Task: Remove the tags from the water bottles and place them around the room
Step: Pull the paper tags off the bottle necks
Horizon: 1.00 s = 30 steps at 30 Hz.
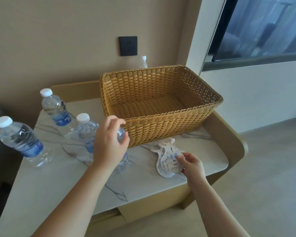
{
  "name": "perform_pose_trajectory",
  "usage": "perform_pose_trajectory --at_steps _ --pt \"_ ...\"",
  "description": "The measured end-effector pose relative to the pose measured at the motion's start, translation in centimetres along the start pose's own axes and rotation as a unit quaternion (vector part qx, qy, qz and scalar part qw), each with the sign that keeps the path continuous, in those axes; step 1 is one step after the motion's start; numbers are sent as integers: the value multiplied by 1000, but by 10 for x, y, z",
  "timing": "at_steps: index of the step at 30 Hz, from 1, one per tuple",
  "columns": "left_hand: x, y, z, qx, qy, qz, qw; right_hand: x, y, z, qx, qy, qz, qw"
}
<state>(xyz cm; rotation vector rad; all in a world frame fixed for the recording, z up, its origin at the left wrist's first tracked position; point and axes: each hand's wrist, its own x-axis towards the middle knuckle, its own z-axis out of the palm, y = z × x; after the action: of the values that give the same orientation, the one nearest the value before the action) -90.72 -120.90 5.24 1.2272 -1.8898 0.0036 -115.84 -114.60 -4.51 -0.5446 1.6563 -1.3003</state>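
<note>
Paper tags, white with blue print, lie in a loose overlapping pile on the marble-patterned tabletop, and the right hand rests on the nearest one with its fingertips pressing the card's right edge, fingers curled and partly closed. To the left, the left hand is cupped over a water bottle, thumb and fingers spread around its upper part; the hand hides the neck and cap, so whether the grip is firm cannot be told. Just left of this bottle stands a second bottle with a white cap, upright and untouched. Farther left stand two more capped bottles with blue labels, one toward the wall and one near the table's left edge. Behind the hands, a rectangular wicker basket sits on the tabletop, its front wall just beside the tags. A further bottle shows behind the basket, below a dark wall socket.
</note>
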Motion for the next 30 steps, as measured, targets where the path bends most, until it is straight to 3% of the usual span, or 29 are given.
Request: perform_pose_trajectory --at_steps 13,22,30 --pt "-1 3 1 6 2 -12 1000 7 3 25 -163 113 -89 976" --pt "-1 6 -4 16 -12 -16 1000 -7 -3 23 -240 94 -165 952" --pt "-1 10 -25 31 -6 -3 999 -36 -18 72 -223 -15 -263 939"
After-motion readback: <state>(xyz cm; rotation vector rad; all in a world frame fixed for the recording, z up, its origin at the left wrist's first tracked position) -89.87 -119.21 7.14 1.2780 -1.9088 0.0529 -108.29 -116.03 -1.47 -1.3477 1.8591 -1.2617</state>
